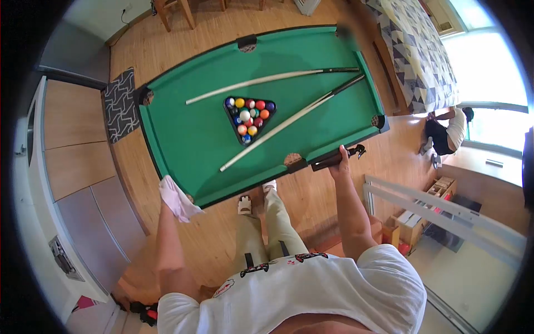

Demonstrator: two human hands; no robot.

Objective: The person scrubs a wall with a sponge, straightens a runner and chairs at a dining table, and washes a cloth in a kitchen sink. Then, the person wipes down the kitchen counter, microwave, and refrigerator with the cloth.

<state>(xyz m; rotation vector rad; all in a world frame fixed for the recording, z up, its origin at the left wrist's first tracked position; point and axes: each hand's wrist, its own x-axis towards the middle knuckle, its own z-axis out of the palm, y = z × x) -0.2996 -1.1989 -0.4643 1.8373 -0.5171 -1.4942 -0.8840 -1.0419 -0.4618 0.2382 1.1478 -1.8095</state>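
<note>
A wood floor [308,203] runs around a green-felt pool table [183,136], with a patterned mat [119,106] past its left end and a bed [423,61] near its right. By the bright window [489,67], another person [456,131] sits low. On the felt, a black triangle rack [232,123] encloses the balls [245,116] between two cues [253,82]. A pink cloth [181,201] at the near left corner covers most of the left hand [166,210]; I cannot tell how its fingers stand. The right hand [340,165] wraps its fingers around a dark spray bottle [322,163] just beside the near rail. The far right corner blurs. Bare felt spreads left of the rack; open floor separates table and cabinets [78,133].
</note>
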